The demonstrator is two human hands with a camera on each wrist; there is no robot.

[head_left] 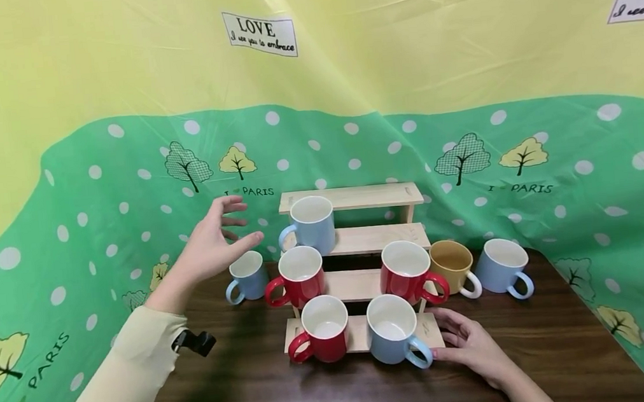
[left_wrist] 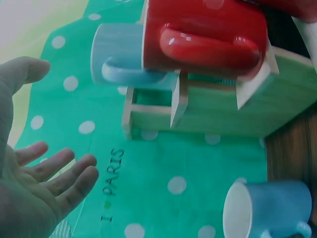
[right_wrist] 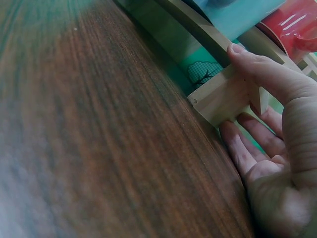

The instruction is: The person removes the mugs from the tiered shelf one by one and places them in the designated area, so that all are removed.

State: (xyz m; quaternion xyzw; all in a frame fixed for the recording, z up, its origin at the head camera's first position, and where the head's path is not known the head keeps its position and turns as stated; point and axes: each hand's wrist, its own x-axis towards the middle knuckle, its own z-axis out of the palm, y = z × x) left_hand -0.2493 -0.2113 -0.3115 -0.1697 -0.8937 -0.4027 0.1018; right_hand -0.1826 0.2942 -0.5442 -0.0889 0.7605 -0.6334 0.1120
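A stepped wooden rack [head_left: 354, 239] stands on the table, bearing several mugs. A light blue mug [head_left: 314, 226] sits on its upper left. Below are a red mug [head_left: 303, 276] at left and another red mug [head_left: 400, 277] at right. The lowest step holds a red mug [head_left: 328, 334] and a light blue mug [head_left: 390, 335]. My left hand [head_left: 210, 239] is raised left of the rack, holding nothing, fingers spread and thumb apart. My right hand [head_left: 472, 344] grips the rack's lower right end, thumb [right_wrist: 257, 64] on the bottom step, other fingers at the end piece.
On the dark wood table [head_left: 229, 388], a light blue mug [head_left: 250, 276] stands behind and left of the rack. To the right stand a mustard mug [head_left: 449, 265] with a white handle and a light blue mug [head_left: 497, 267]. A patterned cloth [head_left: 352, 147] hangs behind.
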